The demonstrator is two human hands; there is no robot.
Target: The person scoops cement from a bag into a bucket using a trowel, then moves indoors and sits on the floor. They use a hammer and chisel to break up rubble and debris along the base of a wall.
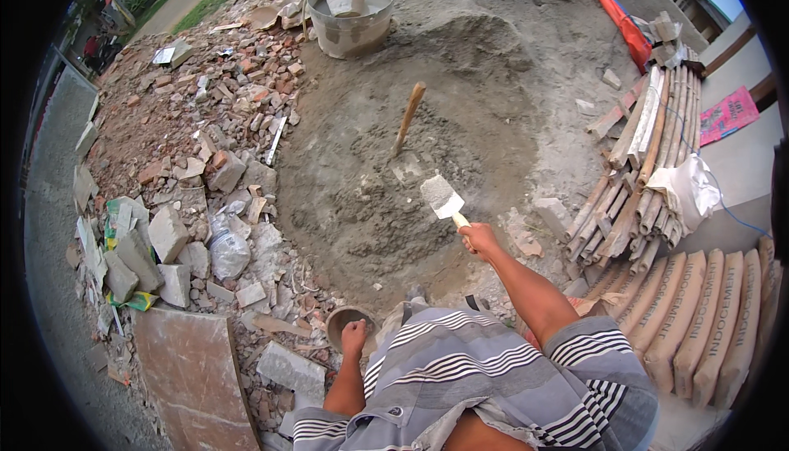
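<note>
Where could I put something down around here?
Most open: the grey ground between the mortar heap and the stacked poles, apart from a few loose chunks. Crowded: your left, with brick rubble and concrete blocks; lower right, with stacked sacks.

Right hand (pixel 481 240) covers the butt of the pale-handled metal trowel (pixel 449 207), and grey wet mortar (pixel 362 221) hides much of its blade. Can't really make out how the left hand's (pixel 353 337) fingers sit on the round brown bowl (pixel 335 326). Brown paper sacks (pixel 708 319) get cut off by the dark right rim. Tiny red blur (pixel 90 46) upper left, no clue.
</note>
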